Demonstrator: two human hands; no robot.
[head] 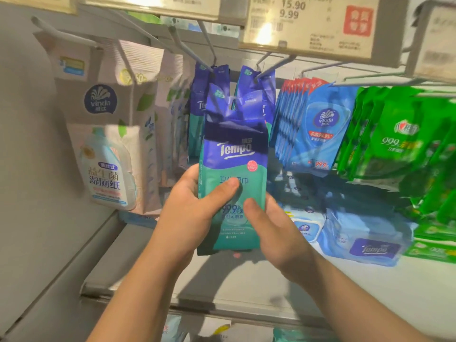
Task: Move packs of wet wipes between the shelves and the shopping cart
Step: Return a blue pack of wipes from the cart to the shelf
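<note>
- Two hands on one Tempo pack: left hand grips its lower left edge, thumb across the front; right hand holds the right side, its fingers hidden behind.
- Pack reads "Tempo" and "99.9%", smaller print is too blurry.
- It's held upright over the shelf, its top by the hooks.
- More Tempo packs hang behind, count unclear.
- Vinda pouch left, blue Vinda packs and green packs right.
- Price tag up top: 15.90, 9.99.

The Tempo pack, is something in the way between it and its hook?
Nothing visible. Both hands, left hand and right hand, grip the Tempo pack just below the hook; other packs hang there behind it.
</note>
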